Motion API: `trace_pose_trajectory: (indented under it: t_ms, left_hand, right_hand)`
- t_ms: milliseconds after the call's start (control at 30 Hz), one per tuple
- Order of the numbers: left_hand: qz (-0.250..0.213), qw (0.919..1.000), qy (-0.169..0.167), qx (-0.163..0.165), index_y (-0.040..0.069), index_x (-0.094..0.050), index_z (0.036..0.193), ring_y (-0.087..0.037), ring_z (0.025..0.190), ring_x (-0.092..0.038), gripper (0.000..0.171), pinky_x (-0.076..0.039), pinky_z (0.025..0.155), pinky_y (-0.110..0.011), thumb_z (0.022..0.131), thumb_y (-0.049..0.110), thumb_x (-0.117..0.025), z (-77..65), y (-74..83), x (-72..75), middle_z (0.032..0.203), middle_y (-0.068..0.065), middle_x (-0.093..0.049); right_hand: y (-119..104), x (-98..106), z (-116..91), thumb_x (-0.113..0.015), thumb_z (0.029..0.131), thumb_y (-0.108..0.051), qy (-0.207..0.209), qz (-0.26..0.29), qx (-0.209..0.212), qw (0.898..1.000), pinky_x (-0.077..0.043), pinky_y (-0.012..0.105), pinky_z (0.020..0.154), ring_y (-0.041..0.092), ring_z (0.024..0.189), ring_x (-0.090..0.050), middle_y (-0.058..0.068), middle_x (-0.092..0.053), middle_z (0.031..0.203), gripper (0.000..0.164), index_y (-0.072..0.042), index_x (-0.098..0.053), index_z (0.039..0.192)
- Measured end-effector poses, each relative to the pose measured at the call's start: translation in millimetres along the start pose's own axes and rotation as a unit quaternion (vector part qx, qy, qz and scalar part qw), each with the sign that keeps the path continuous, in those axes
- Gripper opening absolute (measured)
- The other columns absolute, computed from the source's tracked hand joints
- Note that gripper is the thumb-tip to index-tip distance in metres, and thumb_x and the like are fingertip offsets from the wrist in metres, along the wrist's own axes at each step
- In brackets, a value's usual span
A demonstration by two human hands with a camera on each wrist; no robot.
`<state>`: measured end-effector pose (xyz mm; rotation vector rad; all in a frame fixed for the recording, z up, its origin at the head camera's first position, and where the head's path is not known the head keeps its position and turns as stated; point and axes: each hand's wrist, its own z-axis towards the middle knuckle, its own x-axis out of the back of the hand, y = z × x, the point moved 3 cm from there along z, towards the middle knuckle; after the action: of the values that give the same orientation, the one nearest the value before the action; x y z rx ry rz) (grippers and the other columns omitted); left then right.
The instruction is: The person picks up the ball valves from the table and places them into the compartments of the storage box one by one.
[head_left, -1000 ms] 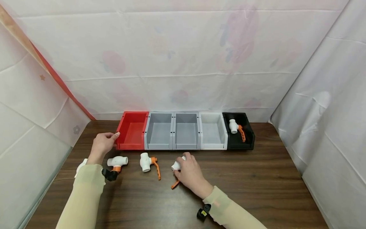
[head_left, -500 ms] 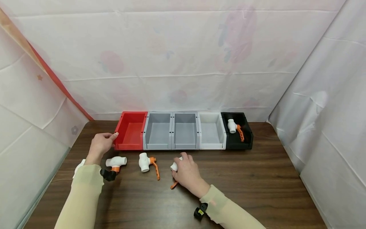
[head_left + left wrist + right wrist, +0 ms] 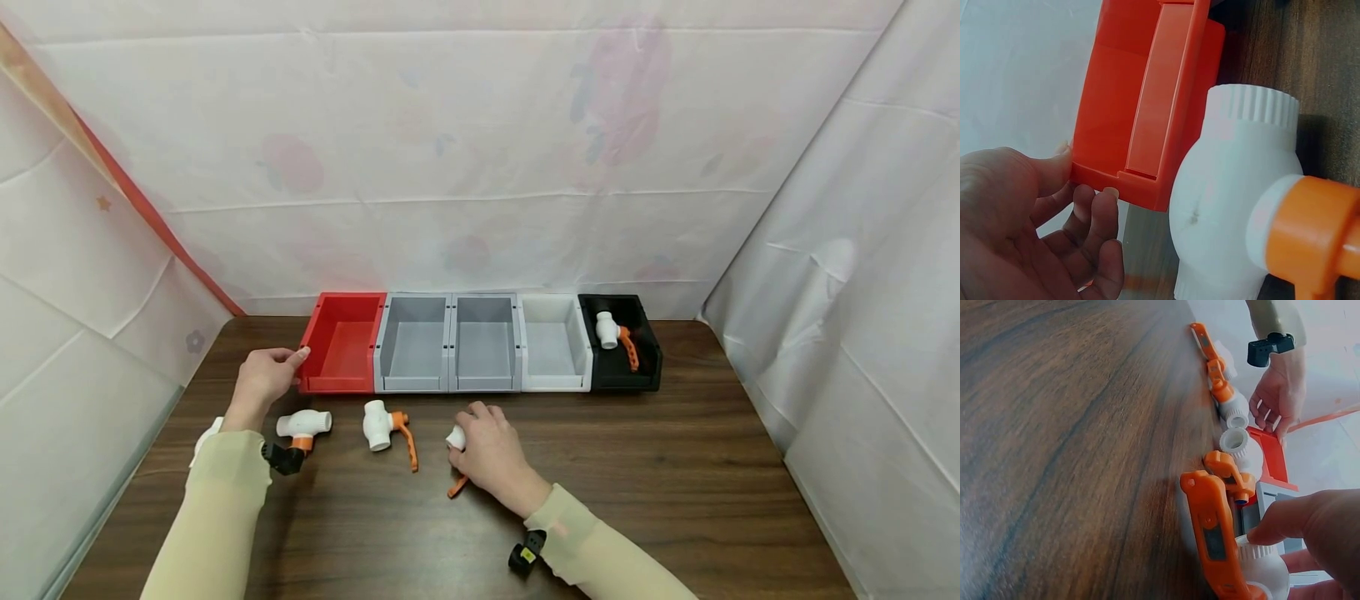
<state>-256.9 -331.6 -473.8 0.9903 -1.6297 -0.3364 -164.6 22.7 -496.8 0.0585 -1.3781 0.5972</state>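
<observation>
Five white-and-orange valves: held valve in right hand, fingers and thumb close round white body, contact with table unclear; middle valve; left valve before red bin; far-left valve mostly blocked by left sleeve; last valve inside black bin. Five bins in row, between red and black: two grey bins, white bin. Left hand pinching red bin.

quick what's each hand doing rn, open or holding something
Left hand: closed, pinching the edge of the red bin.
Right hand: closed, holding an orange-handled white valve.
</observation>
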Motion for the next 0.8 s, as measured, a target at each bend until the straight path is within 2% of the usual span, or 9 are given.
trace_pose_trajectory:
  t_ms: [300, 633, 800]
  left_hand:
    - [0.000, 1.0000, -0.004, -0.005, -0.003, -0.050, 0.141, -0.040, 0.107, -0.052, 0.063, -0.050, 0.086, -0.052, 0.102, 0.047, -0.049, -1.4, 0.8, 0.5, 0.128, -0.028, -0.054]
    - [0.001, 1.0000, -0.002, -0.007, -0.003, -0.051, 0.140, -0.040, 0.106, -0.053, 0.063, -0.049, 0.085, -0.052, 0.102, 0.047, -0.049, 0.8, -0.7, 0.3, 0.126, -0.027, -0.056]
    - [0.005, 0.9999, -0.002, -0.010, -0.003, -0.052, 0.139, -0.039, 0.106, -0.054, 0.063, -0.050, 0.084, -0.051, 0.102, 0.047, -0.049, 1.0, -1.0, 0.6, 0.125, -0.027, -0.057]
  right_hand:
    - [-1.5, 4.0, 0.0, -0.079, 0.078, -0.026, -0.007, -0.005, 0.014, 1.000, -0.056, 0.040, 0.077, 0.032, 0.105, -0.060, 0.008, -0.064, 0.116, 0.032, -0.015, -0.075, 0.108]
    - [-0.3, 17.1, 1.0, -0.080, 0.073, -0.024, 0.019, -0.013, 0.029, 0.999, -0.056, 0.039, 0.076, 0.031, 0.105, -0.060, 0.006, -0.065, 0.115, 0.034, -0.015, -0.076, 0.105]
    - [3.6, 23.0, 1.5, -0.079, 0.072, -0.023, 0.031, -0.017, 0.032, 0.999, -0.057, 0.040, 0.071, 0.032, 0.107, -0.060, 0.007, -0.064, 0.118, 0.034, -0.016, -0.075, 0.105]
